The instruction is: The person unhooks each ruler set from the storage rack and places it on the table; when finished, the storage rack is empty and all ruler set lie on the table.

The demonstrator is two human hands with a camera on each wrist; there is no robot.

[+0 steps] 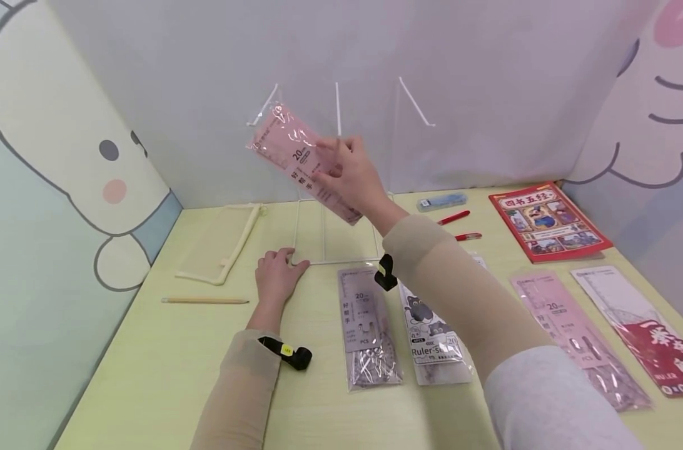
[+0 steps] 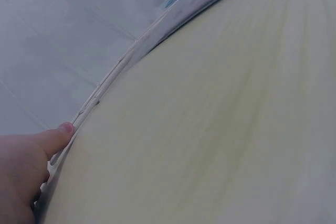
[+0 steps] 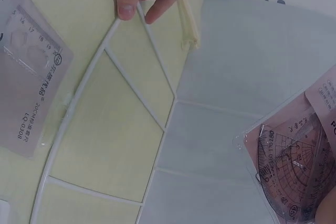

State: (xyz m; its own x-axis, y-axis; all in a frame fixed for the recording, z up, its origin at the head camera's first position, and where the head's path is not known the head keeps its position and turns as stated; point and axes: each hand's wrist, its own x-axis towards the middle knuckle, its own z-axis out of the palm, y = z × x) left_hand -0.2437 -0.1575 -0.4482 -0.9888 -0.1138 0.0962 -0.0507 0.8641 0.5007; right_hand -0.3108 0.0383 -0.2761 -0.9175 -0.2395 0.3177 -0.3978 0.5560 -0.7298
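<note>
A packaged ruler set with a pink card (image 1: 296, 153) is pinched in my right hand (image 1: 355, 175), raised and tilted in front of the upper prongs of a white wire rack (image 1: 338, 103). Through its clear wrapper, a protractor (image 3: 296, 163) shows in the right wrist view. Down at the tabletop, my left hand (image 1: 276, 275) grips the front left corner of the rack's base, thumb on the wire. That thumb (image 2: 65, 128) also appears against the white wire in the left wrist view. The right hand hides part of the rack behind it.
Two more packaged ruler sets, one grey (image 1: 369, 325) and one with cats (image 1: 434, 337), lie before the rack. Rightward are a pink set (image 1: 578, 337), a red-and-white set (image 1: 640, 331), a red book (image 1: 550, 222) and red pens (image 1: 468, 237). A pencil (image 1: 205, 300) and pale pouch (image 1: 217, 244) lie left.
</note>
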